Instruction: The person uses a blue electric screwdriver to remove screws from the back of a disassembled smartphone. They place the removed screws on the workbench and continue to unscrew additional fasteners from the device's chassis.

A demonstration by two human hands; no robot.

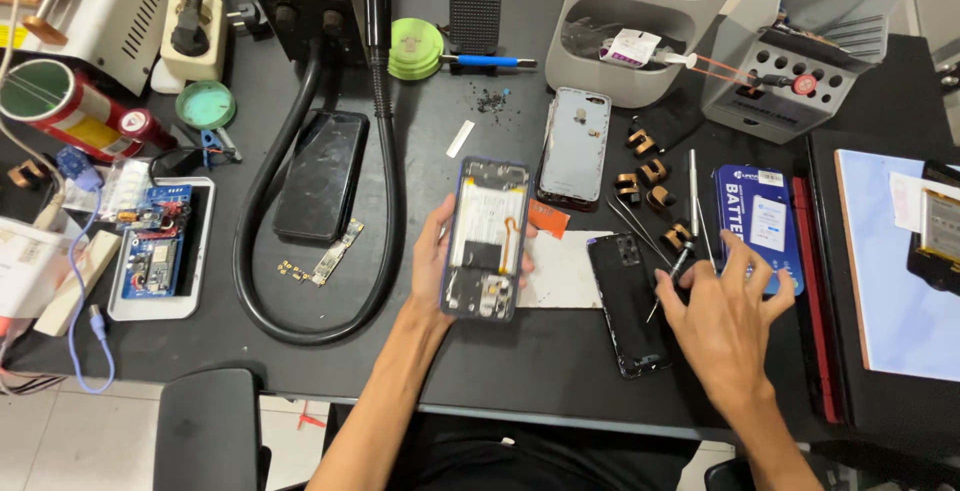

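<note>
On the far left of the dark tabletop (500,351) lies a white tray (200,251) with a blue circuit board (152,256) in it. Just right of it a thick black hose (262,201) loops around a dark phone (322,176) lying flat, and a small bare board (338,251) rests inside the loop.

At the middle, the left hand (432,256) is closed around the left edge of an opened phone (486,239), fingers wrapped behind it and thumb on the frame, holding it raised and upright above the tabletop with its inner parts facing up. The work looks to be at the stage of picking a tool for this open phone.

Right of it lie a grey back cover (575,146), a white sheet (558,271) and a black back cover (630,301). The right hand (722,326) hovers spread wide, fingers apart, holding nothing, its fingertips at the black handle of a screwdriver (680,263) beside thin tweezers (630,226) and a blue battery box (758,221). The next move, as I judge it, calls for a fine pinch on that slim handle without knocking the small copper-coloured rolls (648,176) nearby.
</note>
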